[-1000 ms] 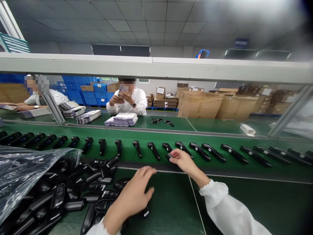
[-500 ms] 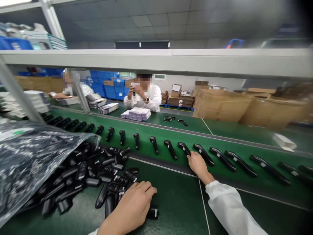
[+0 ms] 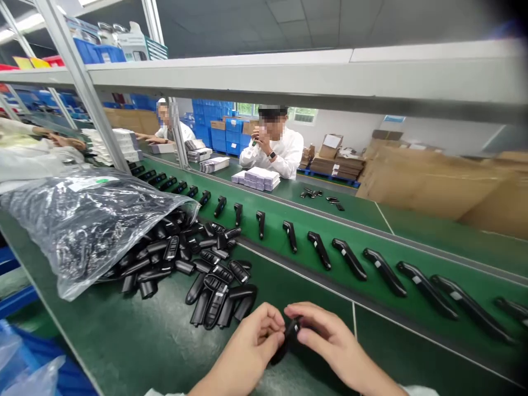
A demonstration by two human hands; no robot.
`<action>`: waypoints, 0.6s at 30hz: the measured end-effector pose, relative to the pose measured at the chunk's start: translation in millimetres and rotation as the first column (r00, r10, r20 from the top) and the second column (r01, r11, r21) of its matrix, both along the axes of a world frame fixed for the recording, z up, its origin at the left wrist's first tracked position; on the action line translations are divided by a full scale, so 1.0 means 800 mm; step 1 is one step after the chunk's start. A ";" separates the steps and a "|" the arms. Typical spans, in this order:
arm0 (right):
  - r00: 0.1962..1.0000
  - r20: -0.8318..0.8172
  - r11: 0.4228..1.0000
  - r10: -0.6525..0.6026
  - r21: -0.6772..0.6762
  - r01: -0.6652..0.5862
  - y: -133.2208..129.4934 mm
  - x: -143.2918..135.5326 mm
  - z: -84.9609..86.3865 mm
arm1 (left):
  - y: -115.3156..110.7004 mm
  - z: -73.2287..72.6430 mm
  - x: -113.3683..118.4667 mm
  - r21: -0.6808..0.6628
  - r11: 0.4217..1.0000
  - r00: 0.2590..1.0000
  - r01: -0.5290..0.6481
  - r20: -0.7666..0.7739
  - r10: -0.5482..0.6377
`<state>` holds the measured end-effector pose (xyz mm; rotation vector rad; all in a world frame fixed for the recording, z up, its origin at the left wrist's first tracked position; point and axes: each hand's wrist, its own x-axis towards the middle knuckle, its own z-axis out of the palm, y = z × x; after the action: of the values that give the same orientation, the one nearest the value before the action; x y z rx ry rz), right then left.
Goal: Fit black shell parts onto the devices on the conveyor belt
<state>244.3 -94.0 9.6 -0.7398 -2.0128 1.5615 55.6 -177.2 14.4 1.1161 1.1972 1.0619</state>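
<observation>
both our hands, left (image 3: 251, 344) and right (image 3: 330, 344), pinch one black part (image 3: 290, 334) between fingertips just short of the belt (image 3: 412, 258), and we judge a loose grip could drop it among the pile (image 3: 198, 264) beside it.

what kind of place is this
Most likely a factory assembly line. A green conveyor belt carries a spaced row of black plastic parts, more spill from a plastic bag, and both hands hold one black piece. Cardboard cartons stand behind.
</observation>
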 end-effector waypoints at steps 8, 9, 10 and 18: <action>0.861 -0.346 0.767 -0.372 -0.637 0.075 -0.021 -0.020 -0.016 | 0.023 0.013 0.036 -0.117 0.992 0.882 -0.043 0.462 0.093; 0.848 -0.366 0.757 -0.384 -0.651 0.061 -0.024 -0.021 -0.022 | 0.023 0.012 0.038 -0.132 0.990 0.872 -0.041 0.480 0.099; 0.843 -0.381 0.756 -0.380 -0.653 0.046 -0.027 -0.023 -0.027 | 0.023 0.011 0.041 -0.142 0.990 0.868 -0.028 0.488 0.094; 0.786 -0.141 0.790 -0.602 -0.251 0.559 0.046 0.042 -0.011 | 0.022 -0.007 -0.050 0.363 0.932 0.729 -0.014 -0.634 0.258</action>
<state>277.8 -57.5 0.7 -1.0953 -1.2974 1.3895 15.7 -159.5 8.9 1.8085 1.7346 1.0228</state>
